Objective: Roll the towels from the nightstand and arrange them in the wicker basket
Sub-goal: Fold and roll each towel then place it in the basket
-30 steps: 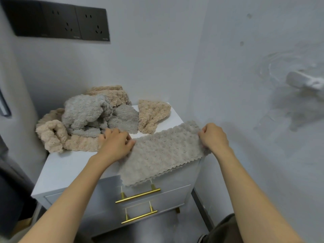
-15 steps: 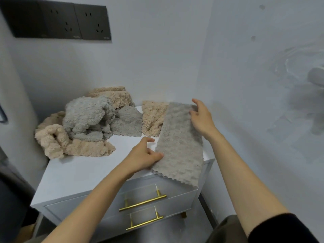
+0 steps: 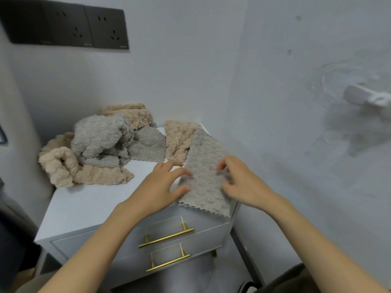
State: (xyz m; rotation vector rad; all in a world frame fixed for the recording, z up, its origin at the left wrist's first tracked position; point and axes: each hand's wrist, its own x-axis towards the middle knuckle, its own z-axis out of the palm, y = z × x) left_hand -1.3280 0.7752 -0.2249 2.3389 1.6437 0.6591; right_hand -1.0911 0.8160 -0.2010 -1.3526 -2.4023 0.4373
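A grey towel (image 3: 204,157) lies as a long folded strip on the right side of the white nightstand (image 3: 88,206), its near end hanging a little over the front edge. My left hand (image 3: 163,187) has its fingers spread, the tips touching the strip's left edge. My right hand (image 3: 241,182) rests on the strip's right side with bent fingers, slightly blurred. A loose heap of grey and beige towels (image 3: 99,138) covers the back left of the top. One beige towel (image 3: 177,138) lies just behind the strip. No wicker basket is in view.
Walls close in behind and to the right of the nightstand. Dark wall sockets (image 3: 69,26) sit high on the back wall. Two drawers with gold handles (image 3: 167,237) face me. A white fitting (image 3: 364,98) sticks out of the right wall.
The grey towel went from lying crosswise along the front edge to lying lengthwise as a narrower strip. My right hand came back from the far end to the strip's middle, opposite my left.
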